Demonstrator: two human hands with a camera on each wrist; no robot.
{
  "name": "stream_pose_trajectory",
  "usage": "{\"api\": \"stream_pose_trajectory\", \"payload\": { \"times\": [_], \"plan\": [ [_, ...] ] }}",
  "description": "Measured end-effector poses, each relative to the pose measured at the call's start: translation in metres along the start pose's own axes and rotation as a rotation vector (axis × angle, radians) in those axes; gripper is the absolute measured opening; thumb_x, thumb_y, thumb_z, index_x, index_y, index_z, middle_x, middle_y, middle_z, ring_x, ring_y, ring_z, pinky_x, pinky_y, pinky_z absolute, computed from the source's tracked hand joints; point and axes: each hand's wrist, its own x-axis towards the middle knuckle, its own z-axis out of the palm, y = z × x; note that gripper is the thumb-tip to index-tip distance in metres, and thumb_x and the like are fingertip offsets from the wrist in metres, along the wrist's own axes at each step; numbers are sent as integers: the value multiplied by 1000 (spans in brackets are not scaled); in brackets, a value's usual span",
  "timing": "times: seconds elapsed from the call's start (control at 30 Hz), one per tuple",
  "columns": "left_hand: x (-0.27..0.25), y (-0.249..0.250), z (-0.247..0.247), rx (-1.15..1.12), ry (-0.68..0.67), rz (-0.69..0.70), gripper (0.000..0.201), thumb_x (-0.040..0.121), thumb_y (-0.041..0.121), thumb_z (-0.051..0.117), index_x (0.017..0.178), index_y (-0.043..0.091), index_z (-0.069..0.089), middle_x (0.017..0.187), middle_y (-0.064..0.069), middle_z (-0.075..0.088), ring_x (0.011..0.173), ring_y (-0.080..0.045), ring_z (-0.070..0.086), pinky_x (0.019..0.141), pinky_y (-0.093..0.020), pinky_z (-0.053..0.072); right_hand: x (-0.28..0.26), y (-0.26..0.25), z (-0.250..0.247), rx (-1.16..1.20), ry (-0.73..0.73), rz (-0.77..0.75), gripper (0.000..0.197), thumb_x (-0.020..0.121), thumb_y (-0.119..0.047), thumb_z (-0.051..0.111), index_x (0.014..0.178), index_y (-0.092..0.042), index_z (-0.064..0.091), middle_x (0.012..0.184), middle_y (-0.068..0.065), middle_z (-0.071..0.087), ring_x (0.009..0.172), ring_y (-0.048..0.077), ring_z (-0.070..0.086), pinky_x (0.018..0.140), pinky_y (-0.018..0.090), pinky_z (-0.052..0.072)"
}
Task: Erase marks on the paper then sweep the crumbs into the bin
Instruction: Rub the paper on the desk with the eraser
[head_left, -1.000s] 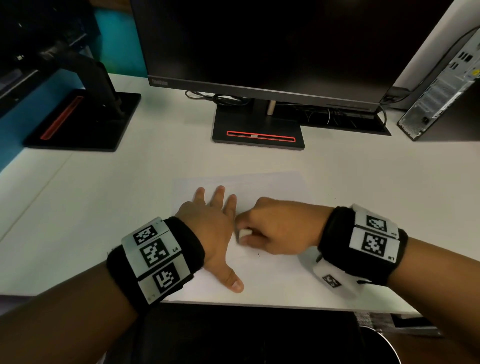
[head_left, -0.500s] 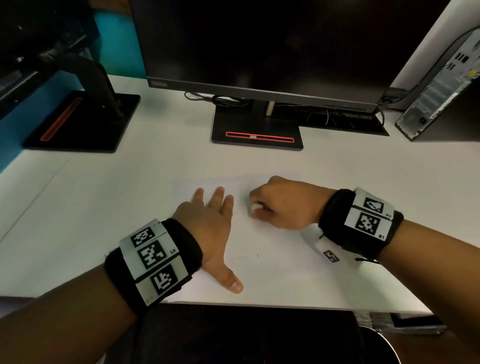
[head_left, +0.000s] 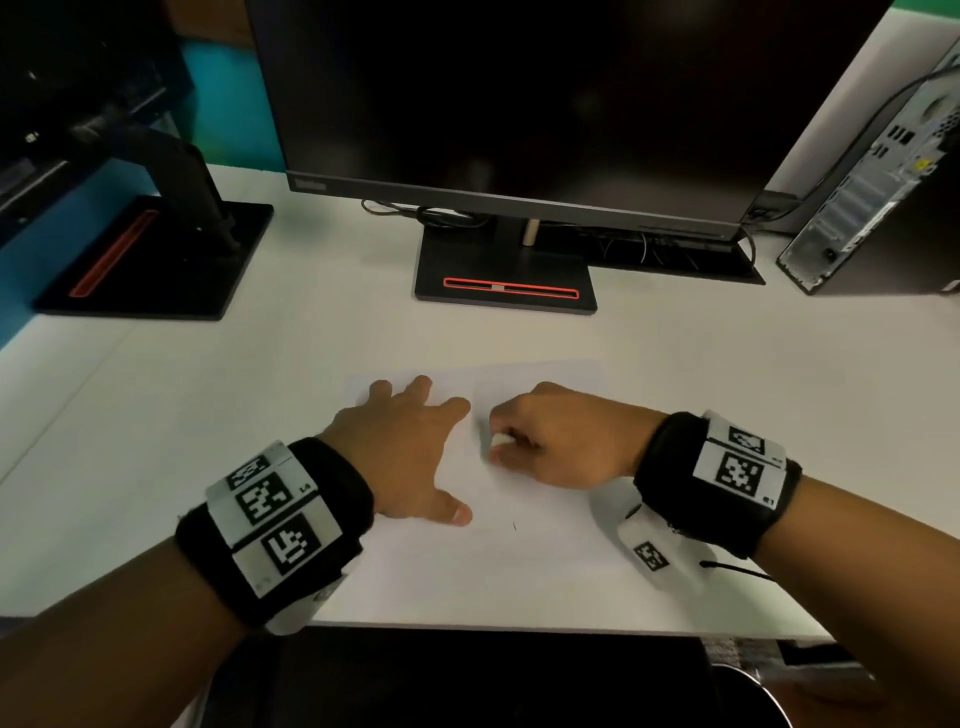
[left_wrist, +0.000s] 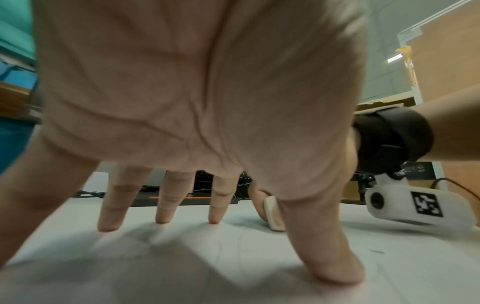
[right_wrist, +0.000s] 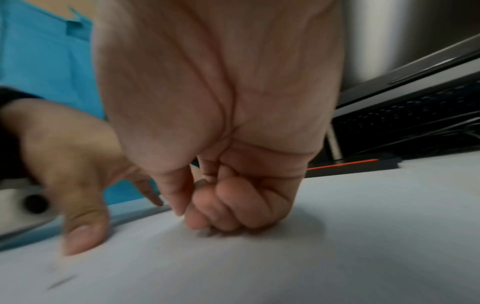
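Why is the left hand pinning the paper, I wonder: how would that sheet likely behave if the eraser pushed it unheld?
The paper looks like one thin loose sheet on a smooth white desk, so it would probably slide or buckle. The left hand presses it with spread fingers while the right hand pinches the eraser. Lifted, it would likely flop.

Readable markings, by carrier:

- Left wristband (head_left: 275, 525): three black-and-white square code tags; small characters beside the middle tag read roughly "L4", though they are too small to be certain.
- Right wristband (head_left: 727, 467): two square code tags on top; tiny characters at the lower edge, about "R1", uncertain.
- Right wrist camera housing (head_left: 649, 556): one square code tag, also seen from the left wrist view (left_wrist: 426, 203).
- Monitor (head_left: 519, 104): pale brand word on the lower-left bezel, blurred and illegible.
- Computer tower (head_left: 883, 171): yellow sticker, unreadable.
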Motion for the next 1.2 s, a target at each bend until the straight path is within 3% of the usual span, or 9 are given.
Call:
{"api": "stream_pose_trajectory", "payload": {
  "times": [0.13, 0.3, 0.4, 0.5, 0.63, 0.8, 0.97, 1.13, 1.2],
  "plan": [
    [4, 0, 0, 5, -33, -27, 121, 72, 77, 69, 159, 25, 3, 168, -1, -3, 152, -39, 4, 111, -51, 39, 3, -14, 4, -33, -86, -93, 23, 100, -31, 50, 90, -15, 63, 71, -6, 57, 67, 10, 52, 67, 27, 44],
    [9, -1, 1, -18, -65, -33, 128, 73, 76, 70, 161, 23, -7, 169, -4, -12, 153, -43, -6, 116, -55, 33, 12, 17, -19, -127, 3, 55, 27, 98, -31, 49, 75, -17, 52, 70, -6, 52, 68, 10, 48, 73, 39, 47],
    [11, 0, 1, -25, -77, -38, 129, 72, 76, 70, 161, 24, -9, 168, -5, -13, 152, -44, -6, 116, -54, 33, 13, 3, -10, -124, 18, -23, 28, 98, -26, 48, 70, -25, 44, 65, -10, 47, 62, 5, 45, 65, 25, 37],
    [12, 0, 0, -26, -84, -40, 129, 72, 75, 71, 161, 24, -8, 168, -5, -12, 152, -44, -6, 116, -54, 33, 12, -2, -7, -93, -42, -70, 23, 100, -27, 50, 77, -25, 50, 65, -13, 49, 63, 2, 49, 61, 15, 34],
    [12, 0, 0, -18, -92, -39, 130, 72, 76, 70, 161, 23, -9, 168, -6, -13, 152, -45, -6, 117, -56, 31, 21, 17, -19, -119, 25, 46, 29, 99, -30, 48, 70, -24, 46, 70, -7, 50, 67, 5, 46, 69, 33, 39],
    [12, 0, 0, -18, -95, -37, 130, 73, 75, 70, 161, 23, -9, 168, -6, -14, 152, -45, -7, 117, -56, 31, 13, 3, -9, -93, -63, -61, 28, 100, -30, 51, 73, -32, 47, 67, -14, 49, 64, 2, 48, 62, 19, 34],
    [12, -1, 1, -11, -97, -35, 129, 72, 76, 69, 161, 23, -9, 168, -7, -14, 152, -46, -6, 117, -57, 30, 21, 21, -26, -158, -1, 67, 33, 100, -30, 49, 68, -28, 42, 70, -10, 45, 67, 3, 43, 71, 31, 35],
    [14, -1, 3, -10, -87, -26, 130, 72, 77, 70, 160, 23, -9, 168, -7, -13, 151, -46, -6, 117, -56, 30, 18, 4, -13, -127, -37, -60, 35, 100, -28, 51, 67, -34, 40, 65, -14, 46, 62, 1, 46, 61, 17, 30],
    [13, -1, 3, -11, -84, -28, 129, 72, 76, 70, 161, 22, -7, 168, -8, -11, 151, -47, -5, 117, -56, 30, 20, 11, -20, -132, -59, -16, 31, 100, -30, 51, 69, -32, 46, 68, -14, 49, 66, 2, 47, 64, 19, 34]
  ]
}}
